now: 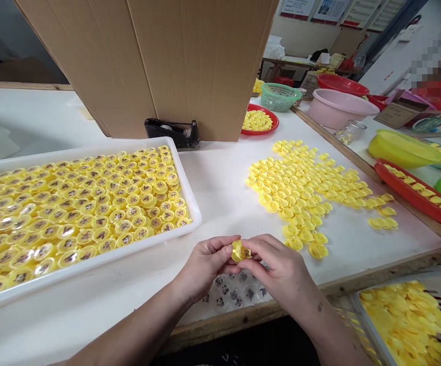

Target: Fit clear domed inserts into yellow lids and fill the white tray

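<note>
Between both hands, above the table's front edge, is a small round yellow plastic piece [238, 251] with a dark printed picture on it. My left hand [210, 264] pinches it from the left, thumb and fingers closed. From the right, the fingertips of my right hand [277, 262] press on its printed side. Below the hands lies a sheet of clear round stickers [224, 295] with small dark animal pictures, partly covered by the hands. Loose yellow pieces [292, 185] without pictures are spread on the table to the right.
At left, a white tray [195, 216] holds many yellow pieces with pictures. A black tape dispenser [172, 134] stands by a tall cardboard box [190, 66]. A red plate [276, 123], green basket [280, 96] and pink basin [340, 109] sit farther back. A crate of yellow pieces [403, 315] is at lower right.
</note>
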`<state>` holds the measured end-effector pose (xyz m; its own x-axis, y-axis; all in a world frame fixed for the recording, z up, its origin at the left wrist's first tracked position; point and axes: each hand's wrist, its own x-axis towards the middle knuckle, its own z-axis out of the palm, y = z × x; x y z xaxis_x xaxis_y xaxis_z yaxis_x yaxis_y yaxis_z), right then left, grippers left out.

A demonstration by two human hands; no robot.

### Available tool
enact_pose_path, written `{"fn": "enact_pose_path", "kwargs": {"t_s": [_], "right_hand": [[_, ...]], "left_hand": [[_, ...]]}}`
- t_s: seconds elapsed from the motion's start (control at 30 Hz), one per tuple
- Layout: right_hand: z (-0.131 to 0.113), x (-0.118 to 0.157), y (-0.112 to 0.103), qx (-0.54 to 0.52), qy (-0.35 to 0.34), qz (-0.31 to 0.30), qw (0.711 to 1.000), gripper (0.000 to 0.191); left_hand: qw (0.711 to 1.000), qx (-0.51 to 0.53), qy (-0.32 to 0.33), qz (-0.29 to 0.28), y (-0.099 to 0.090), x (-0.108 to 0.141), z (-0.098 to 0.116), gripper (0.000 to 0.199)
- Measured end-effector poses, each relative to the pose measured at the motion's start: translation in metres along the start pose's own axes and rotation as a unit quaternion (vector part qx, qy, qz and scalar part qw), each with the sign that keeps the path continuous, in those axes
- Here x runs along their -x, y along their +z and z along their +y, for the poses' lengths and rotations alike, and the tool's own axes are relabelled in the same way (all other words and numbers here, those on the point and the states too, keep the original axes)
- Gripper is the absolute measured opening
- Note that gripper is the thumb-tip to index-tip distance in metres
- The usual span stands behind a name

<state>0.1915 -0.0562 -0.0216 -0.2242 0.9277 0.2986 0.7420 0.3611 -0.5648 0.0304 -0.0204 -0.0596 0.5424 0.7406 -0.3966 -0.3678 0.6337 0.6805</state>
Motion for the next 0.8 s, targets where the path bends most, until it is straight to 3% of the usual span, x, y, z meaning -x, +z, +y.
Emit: {"fn": "enact_pose_path", "kwargs": {"t_s": [0.33,0.53,0.67,0.8], "right_hand": [[-0.001,0.004,0.006,0.039,0.005,-0.023,0.999,0.016],[-0.003,0.008,0.016,0.039,0.011,0.008,0.999,0.017],[-0.004,0.012,0.02,-0.026,0.039,0.044,0.998,0.027],[0.002,0.017,0.017,-0.164,0.142,0.057,0.975,0.037]], "left_hand": [[0.993,-0.105,0.03,0.044,0.003,0.003,0.0,0.041],[0.991,-0.126,0.046,-0.021,0.003,0.005,0.002,0.04],[0.989,-0.125,0.068,-0.036,0.005,0.005,0.003,0.032],[0.986,-0.137,0.086,-0.043,0.005,0.004,0.001,0.028]]}}
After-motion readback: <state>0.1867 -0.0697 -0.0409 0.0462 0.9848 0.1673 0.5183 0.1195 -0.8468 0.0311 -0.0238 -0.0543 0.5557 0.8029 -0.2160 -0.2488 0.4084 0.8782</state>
